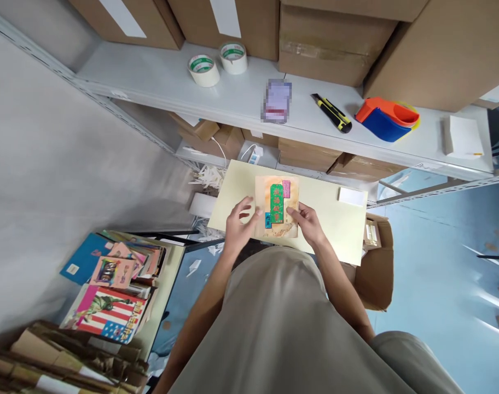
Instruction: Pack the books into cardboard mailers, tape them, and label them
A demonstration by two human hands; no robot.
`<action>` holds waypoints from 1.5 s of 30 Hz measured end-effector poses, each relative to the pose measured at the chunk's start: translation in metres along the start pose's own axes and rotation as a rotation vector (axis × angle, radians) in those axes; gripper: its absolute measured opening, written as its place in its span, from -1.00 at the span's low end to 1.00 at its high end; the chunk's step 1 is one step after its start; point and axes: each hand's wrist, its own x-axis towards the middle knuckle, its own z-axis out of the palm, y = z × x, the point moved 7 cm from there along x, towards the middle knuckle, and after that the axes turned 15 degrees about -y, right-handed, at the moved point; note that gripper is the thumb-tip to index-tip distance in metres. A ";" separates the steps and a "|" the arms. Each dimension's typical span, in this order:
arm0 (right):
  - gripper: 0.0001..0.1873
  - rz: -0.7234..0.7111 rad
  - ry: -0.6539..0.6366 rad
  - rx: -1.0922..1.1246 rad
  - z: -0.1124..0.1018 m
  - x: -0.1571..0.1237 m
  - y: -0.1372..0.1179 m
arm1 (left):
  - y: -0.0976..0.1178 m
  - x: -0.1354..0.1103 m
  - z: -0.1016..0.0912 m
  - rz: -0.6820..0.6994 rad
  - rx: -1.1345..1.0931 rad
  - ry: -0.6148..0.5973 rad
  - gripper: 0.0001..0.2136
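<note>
A thin paperback book (pixel 291 221) with a tan cover, a green title panel and red lettering is held above the cream tabletop (pixel 335 230). My right hand (pixel 311 223) grips its right edge, thumb on the cover and fingers behind it. At the opposite edge is my left hand (pixel 242 223), fingers apart; its thumb tip meets or overlaps the book's margin, and I cannot tell if it presses. A stack of small white slips (pixel 352 196) lies at the tabletop's right side.
On the grey shelf (pixel 159 90) ahead are two tape rolls (pixel 206 76) (pixel 235 64), a yellow-black utility knife (pixel 330 111), an orange-blue tape dispenser (pixel 387 119) and a white paper stack (pixel 465 137). Piled books (pixel 110 306) lie left; an open carton (pixel 383 262) stands right.
</note>
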 end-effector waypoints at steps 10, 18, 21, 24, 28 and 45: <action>-0.35 0.002 -0.045 0.008 0.005 -0.008 -0.001 | -0.005 0.006 -0.011 -0.024 -0.230 -0.142 -0.40; -0.69 -0.289 -0.034 -0.279 -0.002 -0.006 -0.027 | 0.028 0.000 -0.028 0.330 0.021 -0.085 -0.84; -0.74 -0.341 -0.063 -0.279 0.000 -0.007 -0.035 | 0.037 -0.005 -0.028 0.444 0.088 -0.082 -0.86; -0.71 -0.322 -0.090 -0.294 0.003 -0.010 -0.036 | 0.035 -0.008 -0.030 0.421 0.096 -0.059 -0.85; -0.54 -0.192 0.001 -0.273 -0.001 -0.016 -0.024 | 0.024 -0.009 -0.038 0.282 -0.004 0.005 -0.70; -0.39 0.023 0.008 -0.147 0.021 -0.016 -0.024 | 0.018 -0.012 -0.035 -0.023 -0.010 -0.118 -0.52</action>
